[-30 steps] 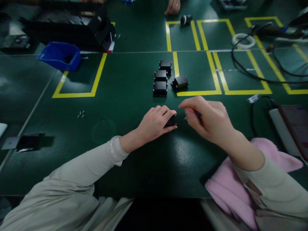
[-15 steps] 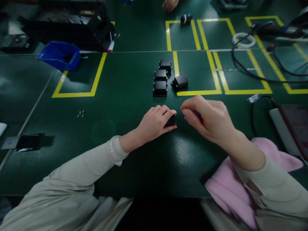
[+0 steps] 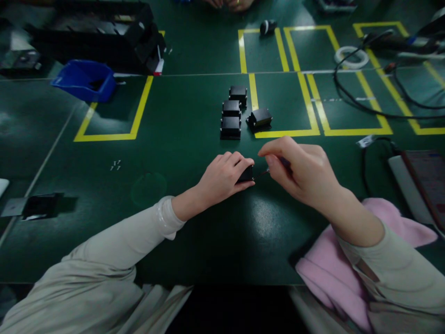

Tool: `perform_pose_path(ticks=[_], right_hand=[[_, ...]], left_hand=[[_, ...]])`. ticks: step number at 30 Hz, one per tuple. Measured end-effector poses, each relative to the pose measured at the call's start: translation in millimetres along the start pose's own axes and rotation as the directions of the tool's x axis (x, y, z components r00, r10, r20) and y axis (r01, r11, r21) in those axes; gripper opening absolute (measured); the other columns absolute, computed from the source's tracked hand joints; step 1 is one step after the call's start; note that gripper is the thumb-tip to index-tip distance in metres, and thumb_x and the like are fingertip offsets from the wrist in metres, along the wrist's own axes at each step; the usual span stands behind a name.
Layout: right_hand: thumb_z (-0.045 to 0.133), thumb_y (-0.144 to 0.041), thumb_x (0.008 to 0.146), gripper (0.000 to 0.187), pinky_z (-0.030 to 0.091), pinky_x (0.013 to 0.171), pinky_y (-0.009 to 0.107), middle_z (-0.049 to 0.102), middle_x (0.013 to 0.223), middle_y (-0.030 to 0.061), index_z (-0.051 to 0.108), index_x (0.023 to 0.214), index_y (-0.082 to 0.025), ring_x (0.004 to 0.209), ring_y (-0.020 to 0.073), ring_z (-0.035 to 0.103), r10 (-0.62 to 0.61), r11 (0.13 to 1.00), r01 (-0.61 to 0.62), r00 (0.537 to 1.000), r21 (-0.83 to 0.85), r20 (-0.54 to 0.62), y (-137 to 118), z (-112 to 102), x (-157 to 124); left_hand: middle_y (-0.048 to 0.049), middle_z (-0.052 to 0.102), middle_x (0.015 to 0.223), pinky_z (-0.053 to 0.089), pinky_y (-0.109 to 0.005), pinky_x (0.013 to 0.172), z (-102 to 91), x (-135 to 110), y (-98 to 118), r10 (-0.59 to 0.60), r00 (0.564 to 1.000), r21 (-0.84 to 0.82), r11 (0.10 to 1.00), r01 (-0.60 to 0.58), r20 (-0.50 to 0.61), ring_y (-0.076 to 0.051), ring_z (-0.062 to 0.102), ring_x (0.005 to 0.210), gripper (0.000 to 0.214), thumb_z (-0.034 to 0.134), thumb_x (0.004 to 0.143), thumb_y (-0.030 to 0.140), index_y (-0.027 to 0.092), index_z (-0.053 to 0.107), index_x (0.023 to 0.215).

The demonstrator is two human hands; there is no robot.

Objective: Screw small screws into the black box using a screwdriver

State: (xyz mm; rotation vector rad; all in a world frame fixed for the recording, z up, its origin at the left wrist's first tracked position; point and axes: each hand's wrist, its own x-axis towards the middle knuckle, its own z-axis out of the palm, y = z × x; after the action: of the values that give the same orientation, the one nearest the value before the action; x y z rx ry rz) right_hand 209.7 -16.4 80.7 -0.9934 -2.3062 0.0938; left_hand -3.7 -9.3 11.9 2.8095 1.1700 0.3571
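Note:
My left hand is closed over a small black box that rests on the green table. My right hand pinches a thin screwdriver whose tip touches the right side of that box. Beyond my hands, three more black boxes stand in a short row, and a fourth black box lies turned beside them on a yellow tape line.
A blue bin and a dark tray stack sit at the far left. Tiny screws lie left of my hands. Cables, a tape roll and a tablet are at the right. A pink cloth lies under my right forearm. Another person's hands show at the far edge.
My right hand shifted slightly, with the screwdriver tip back against the box. The other person's hands at the far edge drew back. My left hand stayed put.

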Motion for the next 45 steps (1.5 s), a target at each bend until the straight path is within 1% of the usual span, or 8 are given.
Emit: perform_pose_path(ticks=[7, 12, 17, 22, 27, 33, 38, 45], right_hand=[[0.050, -0.027, 0.102, 0.014, 0.040, 0.054, 0.026, 0.065, 0.067, -0.0013, 0.061, 0.096, -0.021, 0.053, 0.0118, 0.057, -0.025, 1.000, 0.025, 1.000, 0.007, -0.002, -0.4, 0.8, -0.1], [0.045, -0.023, 0.101, 0.017, 0.041, 0.054, 0.026, 0.065, 0.068, -0.0010, 0.062, 0.103, -0.020, 0.053, 0.0117, 0.056, -0.006, 1.000, 0.006, 1.000, 0.002, -0.017, 0.1, 0.7, -0.3], [0.047, -0.029, 0.103, 0.018, 0.040, 0.054, 0.026, 0.064, 0.065, -0.0011, 0.061, 0.093, -0.021, 0.052, 0.0117, 0.056, -0.019, 1.000, 0.019, 1.000, 0.002, -0.005, 0.1, 0.8, 0.0], [0.045, -0.023, 0.102, 0.018, 0.041, 0.054, 0.026, 0.068, 0.071, 0.0001, 0.062, 0.102, -0.019, 0.054, 0.0118, 0.058, -0.026, 1.000, 0.026, 0.997, -0.007, -0.070, 1.4, 3.4, -0.5], [0.051, -0.028, 0.103, 0.017, 0.037, 0.052, 0.026, 0.061, 0.061, -0.0025, 0.062, 0.093, -0.020, 0.050, 0.0116, 0.054, -0.047, 0.999, 0.047, 0.997, 0.003, -0.061, 1.0, 3.1, 0.0], [0.045, -0.019, 0.102, 0.017, 0.040, 0.055, 0.026, 0.066, 0.070, -0.0006, 0.063, 0.105, -0.018, 0.053, 0.0111, 0.056, -0.036, 0.999, 0.037, 0.996, 0.011, -0.082, 1.3, 4.1, -0.9], [0.050, -0.027, 0.103, 0.016, 0.039, 0.054, 0.026, 0.063, 0.065, -0.0022, 0.062, 0.099, -0.019, 0.053, 0.0117, 0.057, -0.042, 0.999, 0.042, 0.998, 0.011, -0.041, 1.4, 3.0, -1.0], [0.046, -0.022, 0.103, 0.015, 0.042, 0.052, 0.025, 0.065, 0.067, -0.0015, 0.061, 0.103, -0.018, 0.053, 0.0119, 0.060, -0.058, 0.998, 0.057, 0.995, -0.012, -0.076, -0.2, 3.3, 0.0]], left_hand=[[-0.0123, 0.063, 0.116, 0.044, -0.038, 0.084, 0.4, 0.1, -0.7, -0.002, 1.000, 0.009, 1.000, 0.002, 0.001, -0.028, 0.059, 0.102, 0.048, 0.060, 0.100, 0.053, 0.016, 0.053, 0.130], [-0.0124, 0.063, 0.116, 0.044, -0.038, 0.085, 1.1, -0.2, -1.1, -0.002, 1.000, 0.001, 1.000, 0.002, 0.003, -0.028, 0.059, 0.102, 0.048, 0.061, 0.100, 0.052, 0.016, 0.053, 0.130], [-0.0125, 0.063, 0.117, 0.044, -0.038, 0.084, 1.5, -0.5, -1.8, 0.006, 1.000, 0.005, 1.000, -0.006, -0.005, -0.028, 0.059, 0.102, 0.049, 0.060, 0.100, 0.053, 0.015, 0.053, 0.131], [-0.0123, 0.063, 0.116, 0.044, -0.038, 0.084, 0.6, -0.9, -2.1, 0.004, 1.000, -0.003, 1.000, -0.004, 0.003, -0.028, 0.059, 0.102, 0.049, 0.061, 0.100, 0.052, 0.015, 0.053, 0.130], [-0.0125, 0.063, 0.118, 0.044, -0.038, 0.084, 0.8, -0.9, -1.7, 0.006, 1.000, -0.004, 1.000, -0.006, -0.007, -0.028, 0.059, 0.103, 0.049, 0.060, 0.100, 0.052, 0.015, 0.053, 0.131], [-0.0124, 0.063, 0.116, 0.044, -0.038, 0.084, 0.3, 0.4, -1.1, 0.006, 1.000, -0.006, 1.000, -0.006, 0.007, -0.028, 0.059, 0.102, 0.049, 0.060, 0.100, 0.053, 0.015, 0.053, 0.130], [-0.0121, 0.063, 0.116, 0.044, -0.038, 0.084, 0.7, 0.5, -1.2, -0.001, 1.000, 0.009, 1.000, 0.001, 0.004, -0.028, 0.059, 0.102, 0.049, 0.060, 0.100, 0.054, 0.015, 0.053, 0.130], [-0.0125, 0.063, 0.117, 0.044, -0.038, 0.084, 0.3, -0.2, -1.0, 0.005, 1.000, 0.002, 1.000, -0.005, -0.004, -0.028, 0.059, 0.102, 0.048, 0.062, 0.099, 0.052, 0.015, 0.053, 0.129]])
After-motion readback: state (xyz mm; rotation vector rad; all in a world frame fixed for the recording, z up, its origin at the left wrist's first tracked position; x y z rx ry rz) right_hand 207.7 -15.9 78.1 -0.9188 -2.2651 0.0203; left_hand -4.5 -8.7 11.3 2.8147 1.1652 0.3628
